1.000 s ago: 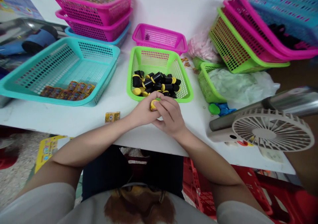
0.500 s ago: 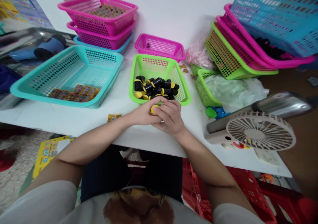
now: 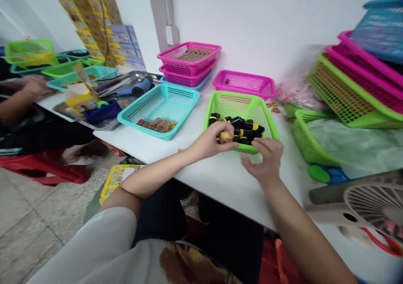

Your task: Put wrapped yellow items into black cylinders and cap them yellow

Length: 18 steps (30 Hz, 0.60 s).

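My left hand (image 3: 210, 143) is closed on a small yellow piece (image 3: 225, 137) at the near rim of a green basket (image 3: 220, 104). Several black and yellow cylinders (image 3: 242, 128) lie inside that basket. My right hand (image 3: 263, 157) hovers just right of the left one, near the basket's front edge, fingers loosely curled and holding nothing that I can see. Both forearms reach over the white table (image 3: 220, 179).
A teal basket (image 3: 163, 103) with small orange packets sits to the left, stacked pink baskets (image 3: 189, 61) behind it, another pink basket (image 3: 244, 83) behind the green one. Tilted baskets (image 3: 355, 90), a bag and a fan (image 3: 374, 200) crowd the right. Another person's arm (image 3: 19, 99) works at far left.
My hands have come apart: the left kept the yellow piece and moved toward the basket, the right let go. The view swung left, bringing in the neighbouring workplace.
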Motion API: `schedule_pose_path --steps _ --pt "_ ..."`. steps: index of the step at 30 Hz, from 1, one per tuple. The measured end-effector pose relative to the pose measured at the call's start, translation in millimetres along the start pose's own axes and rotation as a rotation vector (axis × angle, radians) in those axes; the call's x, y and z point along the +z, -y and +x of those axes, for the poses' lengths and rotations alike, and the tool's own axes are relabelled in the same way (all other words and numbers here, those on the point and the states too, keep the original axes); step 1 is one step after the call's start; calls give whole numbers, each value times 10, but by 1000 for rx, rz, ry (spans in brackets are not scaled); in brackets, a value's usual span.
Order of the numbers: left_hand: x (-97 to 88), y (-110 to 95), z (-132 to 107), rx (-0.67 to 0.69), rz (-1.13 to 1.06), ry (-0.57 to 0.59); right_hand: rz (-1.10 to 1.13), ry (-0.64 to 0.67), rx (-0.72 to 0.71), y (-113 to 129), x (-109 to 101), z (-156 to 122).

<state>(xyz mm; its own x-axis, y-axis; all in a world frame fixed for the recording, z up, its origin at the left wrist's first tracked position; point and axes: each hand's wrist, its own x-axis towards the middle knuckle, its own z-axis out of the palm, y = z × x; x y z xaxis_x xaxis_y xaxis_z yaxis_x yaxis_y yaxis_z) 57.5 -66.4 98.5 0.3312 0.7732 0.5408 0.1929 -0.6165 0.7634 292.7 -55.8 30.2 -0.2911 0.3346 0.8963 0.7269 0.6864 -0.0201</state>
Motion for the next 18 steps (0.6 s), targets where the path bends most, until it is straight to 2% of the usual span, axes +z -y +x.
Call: schedule_pose_path --steps 2,5,8,10,13,18 --pt "-374 23 31 -98 69 -24 16 100 152 -84 -13 34" --pt "-1124 119 136 -299 305 -21 -57 223 336 -140 -21 102" --pt "-1844 307 231 -648 663 2 -116 296 378 -136 -16 135" --pt "-2184 457 238 -808 859 27 -145 327 356 -130 -10 134" --pt "-2431 649 160 -919 964 67 -169 367 341 -138 -4 121" --pt "-2421 772 16 -1009 1002 214 -173 417 398 -128 -17 150"
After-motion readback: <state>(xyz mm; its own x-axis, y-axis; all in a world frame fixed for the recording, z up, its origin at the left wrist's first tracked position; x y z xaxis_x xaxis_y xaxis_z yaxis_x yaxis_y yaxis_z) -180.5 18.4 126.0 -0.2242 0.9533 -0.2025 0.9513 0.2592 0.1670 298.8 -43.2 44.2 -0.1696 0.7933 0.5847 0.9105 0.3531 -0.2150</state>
